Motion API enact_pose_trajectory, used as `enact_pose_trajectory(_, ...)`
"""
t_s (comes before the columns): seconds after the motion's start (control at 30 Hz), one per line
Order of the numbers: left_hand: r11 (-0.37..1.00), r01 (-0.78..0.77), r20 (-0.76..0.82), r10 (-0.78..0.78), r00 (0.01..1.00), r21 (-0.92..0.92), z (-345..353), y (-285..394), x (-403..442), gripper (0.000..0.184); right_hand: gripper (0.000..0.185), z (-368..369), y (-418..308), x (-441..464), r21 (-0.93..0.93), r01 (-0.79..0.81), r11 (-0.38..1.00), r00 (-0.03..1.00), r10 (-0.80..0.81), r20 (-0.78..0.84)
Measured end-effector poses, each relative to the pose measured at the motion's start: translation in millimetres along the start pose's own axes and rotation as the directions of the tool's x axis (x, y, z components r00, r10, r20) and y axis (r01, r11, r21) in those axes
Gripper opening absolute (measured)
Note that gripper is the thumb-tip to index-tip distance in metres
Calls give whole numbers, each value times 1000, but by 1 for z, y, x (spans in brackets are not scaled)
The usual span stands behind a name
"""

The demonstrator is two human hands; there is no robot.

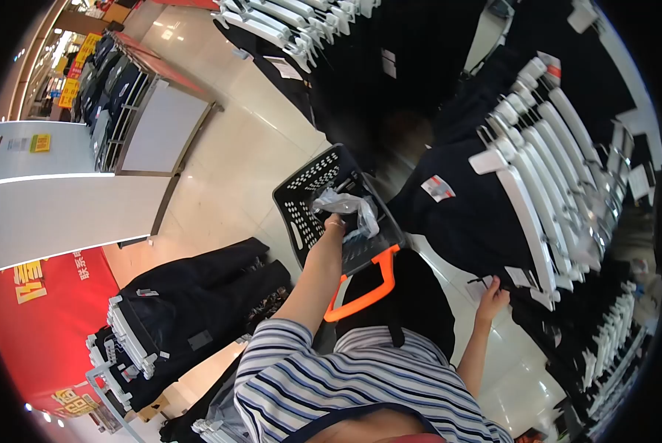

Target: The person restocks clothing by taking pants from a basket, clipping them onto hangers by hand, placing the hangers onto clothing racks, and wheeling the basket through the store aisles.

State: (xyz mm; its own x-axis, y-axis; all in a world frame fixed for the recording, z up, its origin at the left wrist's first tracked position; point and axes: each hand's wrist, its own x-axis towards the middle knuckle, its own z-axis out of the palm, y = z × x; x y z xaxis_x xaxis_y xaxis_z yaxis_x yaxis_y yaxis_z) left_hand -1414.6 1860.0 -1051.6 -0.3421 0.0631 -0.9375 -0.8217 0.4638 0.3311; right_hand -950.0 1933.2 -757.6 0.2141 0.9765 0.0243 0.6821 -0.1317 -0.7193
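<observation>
My left hand [335, 222] reaches down into a black shopping basket [299, 235] with an orange handle [364, 301]. Its fingers are closed on a crumpled, clear plastic bag [360, 209] lying inside. Out to the right, my right hand [493, 298] pinches a small white tag [478, 287] at the lower edge of dark trousers [449, 210]. These trousers hang from white hangers [529, 221] on a metal rail, and another white label with red print [438, 188] shows on the dark cloth. The fingertips of my left hand are partly hidden by the bag.
More dark trousers [191, 284] hang on a rack to the left, beside a red sign [43, 310]. White display panels [65, 214] and a shelf of folded jeans [113, 96] stand further left. White hangers [287, 26] line another rack ahead, over a shiny tiled floor [228, 140].
</observation>
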Motion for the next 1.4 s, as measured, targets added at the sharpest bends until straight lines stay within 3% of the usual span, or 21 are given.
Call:
enact_pose_trajectory(0.07,941,-57,4,59,998,334,29,38,-43,47,26,7,-19,5,-6,-33,999,999,33,4)
enact_pose_trajectory(0.17,500,-596,307,545,781,628,71,54,19,59,35,10,-36,13,-73,-67,995,998,68,5)
enact_pose_trajectory(0.27,486,-580,260,576,775,654,116,77,33,72,37,22,-2,-1,-39,-96,995,994,95,-46)
enact_pose_trajectory(0.37,397,-629,178,735,654,668,139,65,99,80,33,23,18,-24,-104,-18,994,994,7,-109)
enact_pose_trajectory(0.4,482,-523,95,665,741,703,144,66,96,88,33,16,21,-34,-120,-107,987,994,108,2)
enact_pose_trajectory(0.47,579,-379,-35,577,816,722,143,71,85,61,34,4,5,-54,-177,-279,944,925,314,214)
enact_pose_trajectory(0.5,582,-336,-70,564,823,741,141,69,90,49,35,14,-40,-35,126,-87,988,892,21,451)
enact_pose_trajectory(0.57,622,-370,-192,650,735,690,142,66,71,32,38,21,-55,-27,99,-13,995,739,-57,671)
enact_pose_trajectory(0.6,632,-390,-240,681,691,670,137,65,71,31,42,27,-66,-32,-27,-116,993,662,98,743)
enact_pose_trajectory(0.63,716,-390,-252,612,749,579,127,64,82,29,46,28,-73,-35,-159,-204,966,562,248,789)
enact_pose_trajectory(0.7,685,-540,-285,710,643,488,113,55,81,25,47,33,-61,-49,-317,-105,942,497,326,804)
enact_pose_trajectory(0.73,732,-603,-230,677,699,318,105,54,71,22,48,38,-54,-55,-386,-48,921,467,362,807)
enact_pose_trajectory(0.8,777,-628,-87,623,777,-43,84,49,30,19,48,46,-59,-52,-333,-47,942,474,315,823)
enact_pose_trajectory(0.9,746,-598,197,659,726,-293,44,42,-64,14,52,65,-59,-45,-195,-102,976,473,220,853)
enact_pose_trajectory(0.97,801,-444,259,564,784,-401,43,49,-178,11,55,87,-74,-35,1,-141,990,502,70,862)
enact_pose_trajectory(1.03,838,-391,441,536,720,-380,19,36,-254,11,59,115,-91,-35,235,-107,966,546,-140,826)
enact_pose_trajectory(1.17,816,-577,740,407,536,-31,-16,-7,-370,14,63,158,-109,-61,377,103,920,381,-387,840)
enact_pose_trajectory(1.23,528,-841,918,381,112,-117,-1,19,-445,23,62,126,-139,-62,419,81,904,325,-422,847)
enact_pose_trajectory(1.3,470,-812,896,422,-137,-345,11,13,-479,30,62,87,-166,-57,472,40,881,302,-460,835)
enact_pose_trajectory(1.33,529,-755,902,388,-191,-388,11,6,-484,23,62,71,-176,-55,499,16,866,301,-480,824)
enact_pose_trajectory(1.4,720,-652,966,247,-79,-238,-4,-5,-491,22,62,50,-192,-51,554,-36,832,320,-515,795)
